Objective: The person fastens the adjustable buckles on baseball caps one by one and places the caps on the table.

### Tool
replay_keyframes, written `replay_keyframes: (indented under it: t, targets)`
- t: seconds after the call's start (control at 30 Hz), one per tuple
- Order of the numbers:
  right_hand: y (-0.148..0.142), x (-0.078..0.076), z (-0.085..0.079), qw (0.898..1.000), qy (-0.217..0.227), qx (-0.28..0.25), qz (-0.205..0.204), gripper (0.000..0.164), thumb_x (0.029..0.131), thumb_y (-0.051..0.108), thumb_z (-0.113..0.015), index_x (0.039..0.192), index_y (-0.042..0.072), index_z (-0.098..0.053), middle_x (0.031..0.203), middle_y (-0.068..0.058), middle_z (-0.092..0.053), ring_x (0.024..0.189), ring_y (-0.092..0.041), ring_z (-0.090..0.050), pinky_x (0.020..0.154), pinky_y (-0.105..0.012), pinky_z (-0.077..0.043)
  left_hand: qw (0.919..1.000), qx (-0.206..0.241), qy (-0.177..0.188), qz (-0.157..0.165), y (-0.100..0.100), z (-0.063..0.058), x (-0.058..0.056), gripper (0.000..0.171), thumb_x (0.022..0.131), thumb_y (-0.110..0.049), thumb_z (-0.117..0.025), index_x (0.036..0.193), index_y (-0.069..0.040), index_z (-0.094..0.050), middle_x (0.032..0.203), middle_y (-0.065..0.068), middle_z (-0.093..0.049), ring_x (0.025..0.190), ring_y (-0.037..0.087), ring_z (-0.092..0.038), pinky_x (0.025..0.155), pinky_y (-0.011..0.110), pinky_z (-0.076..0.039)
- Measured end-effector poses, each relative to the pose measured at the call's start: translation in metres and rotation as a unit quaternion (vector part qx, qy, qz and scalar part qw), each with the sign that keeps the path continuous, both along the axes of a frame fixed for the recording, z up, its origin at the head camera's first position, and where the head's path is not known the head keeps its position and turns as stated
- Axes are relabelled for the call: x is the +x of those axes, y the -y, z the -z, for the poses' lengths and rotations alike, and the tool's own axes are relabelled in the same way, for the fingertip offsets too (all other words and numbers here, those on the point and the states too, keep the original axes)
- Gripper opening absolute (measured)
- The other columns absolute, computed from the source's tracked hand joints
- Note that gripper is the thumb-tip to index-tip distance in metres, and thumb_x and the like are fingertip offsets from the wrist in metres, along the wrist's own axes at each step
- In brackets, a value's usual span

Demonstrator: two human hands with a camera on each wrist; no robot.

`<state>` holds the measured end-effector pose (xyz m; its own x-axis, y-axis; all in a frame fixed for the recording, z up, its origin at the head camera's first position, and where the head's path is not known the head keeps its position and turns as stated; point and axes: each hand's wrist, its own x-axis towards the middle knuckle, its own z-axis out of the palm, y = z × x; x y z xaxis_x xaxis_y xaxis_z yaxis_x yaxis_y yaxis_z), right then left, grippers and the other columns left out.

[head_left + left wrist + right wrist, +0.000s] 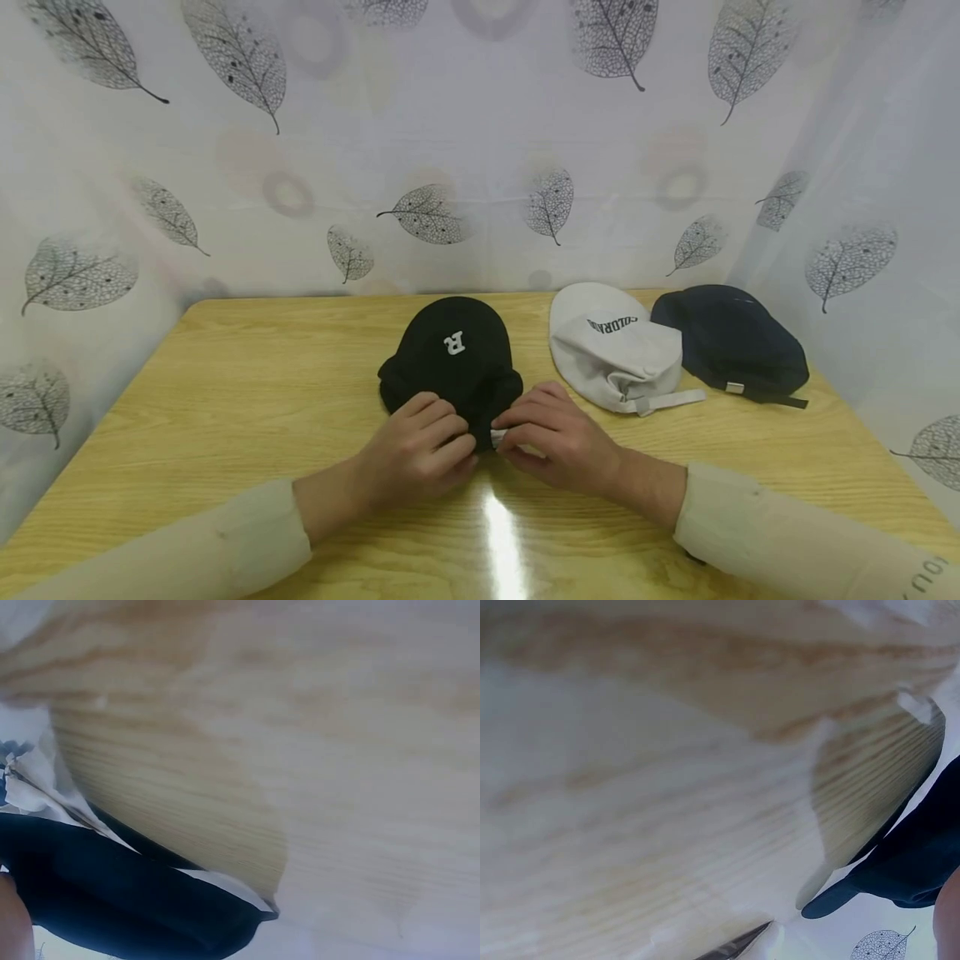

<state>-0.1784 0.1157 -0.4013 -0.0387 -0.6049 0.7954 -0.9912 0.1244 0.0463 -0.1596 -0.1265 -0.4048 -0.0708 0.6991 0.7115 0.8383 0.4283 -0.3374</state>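
A black cap (pixel 450 371) with a white letter R on its front lies in the middle of the table, its back toward me. My left hand (pixel 420 450) has its fingers curled at the back edge of this cap and grips it there. From the other side my right hand (pixel 558 437) pinches the cap's strap area, beside a small pale buckle or tab (pixel 497 437). The fingers cover most of the strap. Part of the black cap (pixel 127 892) fills the lower left of the left wrist view; its dark edge (pixel 915 855) shows in the right wrist view.
A white cap (pixel 600 358) with dark lettering lies to the right, its strap pointing right. Touching or overlapping it is a dark navy cap (pixel 727 342) near the table's right edge. Behind the wooden table (pixel 262 375) hangs a leaf-patterned curtain (pixel 480 142).
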Motion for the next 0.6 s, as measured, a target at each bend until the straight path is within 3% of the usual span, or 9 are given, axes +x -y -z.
replay_keyframes:
  t: [0.6]
  targets:
    - [-0.0006, 0.0003, 0.0005, 1.000, 0.004, 0.001, 0.008, 0.005, 0.087, 0.012, -0.075, 0.086, 0.011, -0.070, 0.099, -0.004, -0.073, 0.089, -0.018, -0.067, 0.080, -0.034, -0.046, 0.9996, 0.011, -0.002, 0.027, 0.0037, -0.0005, -0.0008, 0.019, 0.093, -0.015, -0.054, 0.087, -0.013, -0.071, 0.082, 0.000, -0.065, 0.077, 0.018, -0.059, 0.075, 0.033, -0.048]
